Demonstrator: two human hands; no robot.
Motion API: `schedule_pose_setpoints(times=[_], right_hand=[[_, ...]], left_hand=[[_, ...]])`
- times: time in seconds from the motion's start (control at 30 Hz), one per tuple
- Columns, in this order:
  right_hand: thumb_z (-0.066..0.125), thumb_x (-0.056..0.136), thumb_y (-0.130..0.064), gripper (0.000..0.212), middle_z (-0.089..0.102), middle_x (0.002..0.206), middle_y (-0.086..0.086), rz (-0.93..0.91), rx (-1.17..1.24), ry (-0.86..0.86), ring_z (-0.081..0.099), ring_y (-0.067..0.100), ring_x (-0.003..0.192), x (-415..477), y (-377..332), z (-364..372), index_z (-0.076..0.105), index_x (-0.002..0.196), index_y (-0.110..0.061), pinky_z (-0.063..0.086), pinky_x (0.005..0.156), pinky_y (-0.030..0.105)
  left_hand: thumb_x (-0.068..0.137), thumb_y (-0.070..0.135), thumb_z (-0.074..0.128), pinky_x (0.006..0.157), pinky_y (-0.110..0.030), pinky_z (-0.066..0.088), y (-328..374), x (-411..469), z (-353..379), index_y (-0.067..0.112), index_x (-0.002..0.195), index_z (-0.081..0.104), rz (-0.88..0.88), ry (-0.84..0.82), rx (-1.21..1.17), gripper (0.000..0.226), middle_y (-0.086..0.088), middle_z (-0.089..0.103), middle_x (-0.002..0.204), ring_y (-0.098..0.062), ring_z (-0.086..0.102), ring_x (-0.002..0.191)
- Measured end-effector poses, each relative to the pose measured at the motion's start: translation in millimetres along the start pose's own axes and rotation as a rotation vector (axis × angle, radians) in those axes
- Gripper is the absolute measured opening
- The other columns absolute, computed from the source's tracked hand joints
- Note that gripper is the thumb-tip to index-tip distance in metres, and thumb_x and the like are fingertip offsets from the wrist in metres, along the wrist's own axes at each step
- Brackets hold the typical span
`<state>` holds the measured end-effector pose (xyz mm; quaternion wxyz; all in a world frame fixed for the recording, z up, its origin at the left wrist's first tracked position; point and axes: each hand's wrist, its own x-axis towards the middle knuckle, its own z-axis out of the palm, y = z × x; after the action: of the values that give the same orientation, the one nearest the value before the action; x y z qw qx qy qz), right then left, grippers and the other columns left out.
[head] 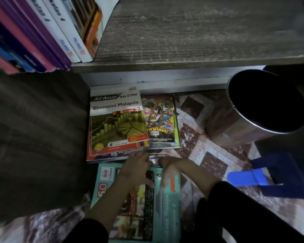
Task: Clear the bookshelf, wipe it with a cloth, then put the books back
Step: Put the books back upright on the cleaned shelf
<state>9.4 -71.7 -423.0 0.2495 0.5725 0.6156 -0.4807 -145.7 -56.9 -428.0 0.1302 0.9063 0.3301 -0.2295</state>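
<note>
1. A round metal bin stands on the patterned floor at the right, under the front edge of the shelf board. Its inside is dark, so I cannot tell if something is in it.
2. The wooden shelf board is bare over most of its width. Only at its left end a row of upright books leans, with pink, purple and white spines.
3. On the floor below the shelf lies a stack of books. On top is the "Ekonomi Malaysia" book, and it partly covers the "Newsflash" comic book to its right.
4. Nearer to the person lies a teal book, flat, touching the near edge of the stack.
5. The left hand rests on the teal book with the fingers reaching to the near edge of the stack; the fingers are slightly spread.
6. The right hand is just beside the left one, fingers curled down on the teal book. I cannot tell if either hand pinches something.
7. A dark brown panel closes the left side beside the books.
8. Between the books and the bin there is open floor. A blue object lies further right, well apart from the hands.
</note>
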Motion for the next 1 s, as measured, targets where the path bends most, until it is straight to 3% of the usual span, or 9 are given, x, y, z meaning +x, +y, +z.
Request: schedule_pose_setpoints(times=[0.17,0.3,0.4,0.47,0.57,0.7,0.83,0.9,1.0], right_hand=[[0.084,0.067,-0.042,0.07,0.061,0.114,0.002,0.004,-0.029,-0.081,0.06,0.02,0.101,-2.2,-15.6,-3.0,0.057,0.124,-0.012,0.052,0.091,0.033],[0.083,0.068,-0.039,0.072,0.058,0.127,0.001,-0.049,-0.008,0.003,0.056,0.021,0.11,-6.4,-22.7,-1.8,0.052,0.13,-0.018,0.043,0.083,0.024],[0.084,0.067,-0.041,0.064,0.062,0.124,0.0,-0.098,-0.011,0.033,0.058,0.021,0.108,-9.7,-26.8,-3.4,0.06,0.122,-0.02,0.047,0.084,0.027],[0.083,0.067,-0.042,0.057,0.065,0.116,0.002,-0.136,-0.046,0.049,0.059,0.022,0.102,-14.5,-31.2,-6.7,0.065,0.115,-0.018,0.05,0.083,0.03],[0.081,0.07,-0.04,0.064,0.061,0.121,0.005,-0.171,-0.092,0.062,0.057,0.024,0.106,-29.0,-42.0,-14.9,0.06,0.123,-0.012,0.047,0.078,0.027],[0.079,0.074,-0.038,0.063,0.059,0.124,0.005,-0.19,-0.182,0.064,0.056,0.02,0.102,-64.2,-59.0,-37.3,0.057,0.127,-0.012,0.049,0.086,0.029],[0.08,0.073,-0.033,0.05,0.065,0.106,0.0,-0.199,-0.259,0.181,0.053,0.015,0.088,-117.9,-73.4,-68.4,0.063,0.118,-0.019,0.048,0.084,0.028],[0.08,0.072,-0.033,0.044,0.065,0.097,-0.004,-0.189,-0.293,0.262,0.055,0.014,0.085,-152.9,-78.7,-80.8,0.066,0.112,-0.023,0.049,0.084,0.029],[0.081,0.07,-0.033,0.038,0.063,0.086,-0.005,-0.158,-0.347,0.405,0.056,0.014,0.079,-207.0,-81.4,-98.2,0.069,0.105,-0.024,0.045,0.071,0.026]], left_hand=[[0.072,0.065,0.063,0.091,-0.028,0.033,1.8,-11.3,2.7,0.015,0.127,0.047,-0.002,-0.004,-0.195,0.076,-0.002,0.054,0.129,-0.02,0.05,0.118],[0.063,0.056,0.078,0.067,-0.021,0.036,-6.5,-15.2,-6.7,0.021,0.121,0.056,-0.046,-0.036,-0.446,0.071,0.004,0.062,0.12,-0.015,0.058,0.104],[0.054,0.063,0.08,0.06,-0.021,0.037,-22.6,-21.5,-8.9,0.028,0.11,0.064,-0.121,-0.163,-0.422,0.069,0.01,0.067,0.104,-0.011,0.062,0.094],[0.048,0.066,0.082,0.055,-0.023,0.04,-29.9,-25.5,-10.1,0.021,0.097,0.068,-0.171,-0.257,-0.391,0.068,0.005,0.068,0.087,-0.013,0.063,0.081],[0.044,0.073,0.078,0.056,-0.027,0.042,-31.6,-35.9,-19.2,0.014,0.091,0.067,-0.193,-0.225,-0.316,0.077,-0.001,0.066,0.078,-0.016,0.063,0.072],[0.047,0.074,0.076,0.052,-0.028,0.038,-27.9,-56.2,-46.5,0.014,0.089,0.065,-0.195,-0.125,-0.309,0.074,0.004,0.058,0.069,-0.016,0.057,0.068],[0.05,0.076,0.073,0.062,-0.028,0.041,-21.2,-76.4,-93.0,0.02,0.094,0.061,-0.215,0.017,-0.253,0.072,0.002,0.061,0.087,-0.017,0.058,0.081],[0.054,0.074,0.071,0.062,-0.026,0.038,-13.2,-89.9,-124.4,0.022,0.09,0.057,-0.196,0.11,-0.209,0.065,0.005,0.055,0.081,-0.015,0.054,0.081],[0.061,0.071,0.07,0.065,-0.027,0.039,-2.7,-107.9,-173.4,0.022,0.092,0.057,-0.142,0.193,-0.119,0.059,0.003,0.058,0.084,-0.019,0.059,0.09]])
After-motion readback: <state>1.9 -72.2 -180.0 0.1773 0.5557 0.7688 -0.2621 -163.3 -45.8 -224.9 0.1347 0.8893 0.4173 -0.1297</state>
